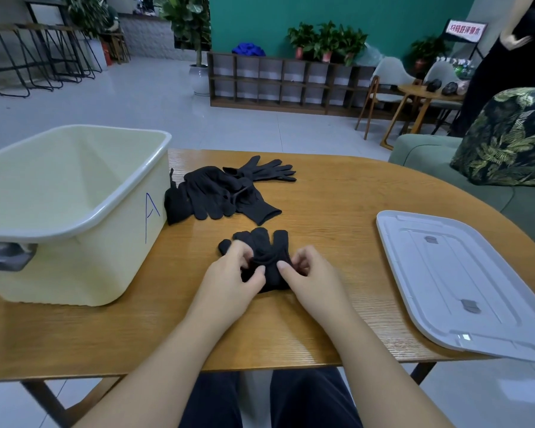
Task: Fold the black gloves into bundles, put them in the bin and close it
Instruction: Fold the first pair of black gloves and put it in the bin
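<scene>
The gloves [261,254] are made of matt black knit cloth. The bin [74,217] is moulded in smooth cream plastic with a faint sheen. The lid [464,282] is formed of pale grey plastic, slightly glossy. The table [337,211] is finished in grained, satin wood.

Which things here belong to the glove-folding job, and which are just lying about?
Job: gloves being folded, held by left hand and right hand; glove pile; bin; lid.

Lying about: patterned cushion, sofa, potted plants, shelf.
</scene>
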Demonstrator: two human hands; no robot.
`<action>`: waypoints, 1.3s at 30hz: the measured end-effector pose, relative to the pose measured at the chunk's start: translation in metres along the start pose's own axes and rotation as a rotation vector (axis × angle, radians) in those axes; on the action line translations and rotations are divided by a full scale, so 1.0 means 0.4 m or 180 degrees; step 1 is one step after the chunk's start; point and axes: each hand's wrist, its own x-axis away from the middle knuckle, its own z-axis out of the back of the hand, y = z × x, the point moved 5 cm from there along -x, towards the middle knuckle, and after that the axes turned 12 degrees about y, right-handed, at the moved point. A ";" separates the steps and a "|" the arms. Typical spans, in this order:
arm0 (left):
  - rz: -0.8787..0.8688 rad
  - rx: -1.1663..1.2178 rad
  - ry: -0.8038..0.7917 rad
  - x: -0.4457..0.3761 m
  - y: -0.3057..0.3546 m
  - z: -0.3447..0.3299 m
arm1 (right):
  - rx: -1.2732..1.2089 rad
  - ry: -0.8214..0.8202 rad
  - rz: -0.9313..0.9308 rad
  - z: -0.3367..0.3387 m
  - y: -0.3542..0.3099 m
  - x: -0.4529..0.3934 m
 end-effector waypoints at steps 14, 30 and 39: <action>-0.0849 -0.0515 -0.0243 0.008 0.016 -0.018 | 0.0377 -0.0506 0.0911 0.008 -0.009 -0.013; -0.1028 -0.0527 -0.0945 0.001 -0.002 -0.012 | 0.0235 -0.0560 0.1134 0.014 -0.018 0.014; -0.1263 -0.0609 -0.0962 -0.017 -0.003 -0.010 | 0.0388 -0.0442 0.1316 0.022 -0.034 0.020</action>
